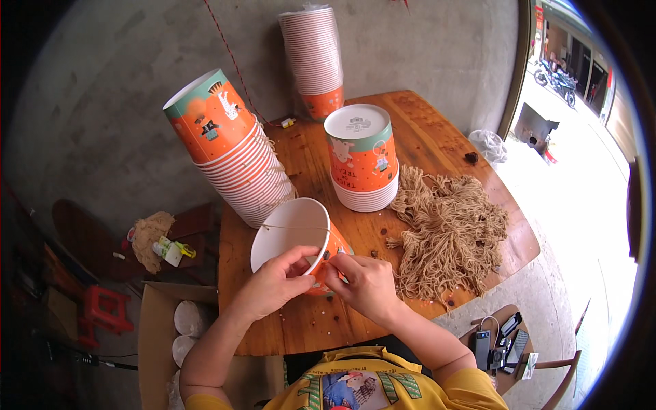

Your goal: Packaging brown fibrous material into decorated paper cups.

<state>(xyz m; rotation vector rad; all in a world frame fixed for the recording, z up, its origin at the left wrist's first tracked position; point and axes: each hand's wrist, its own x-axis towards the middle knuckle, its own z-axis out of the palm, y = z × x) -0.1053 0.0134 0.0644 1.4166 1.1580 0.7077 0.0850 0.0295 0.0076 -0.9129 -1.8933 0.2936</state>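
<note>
A paper bucket (280, 239), white inside and orange outside, lies tilted on the wooden table in front of me, its mouth toward the left. A thin twine (294, 227) crosses its mouth. My left hand (282, 279) grips the near rim, with fingers inside and thumb near the outer wall. Against the orange outer side, my right hand (362, 279) is closed in a pinch; what its fingertips hold is hidden. Close on the right lies a big heap of tan twine pieces (454, 236).
Behind the bucket stand a tall leaning stack of buckets (239, 164) and a shorter upside-down stack (362, 160). A plastic-wrapped stack (313, 58) stands by the wall. At the lower left is a cardboard box (157, 335) with wrapped stacks; a chair (509, 342) holds gadgets at the right.
</note>
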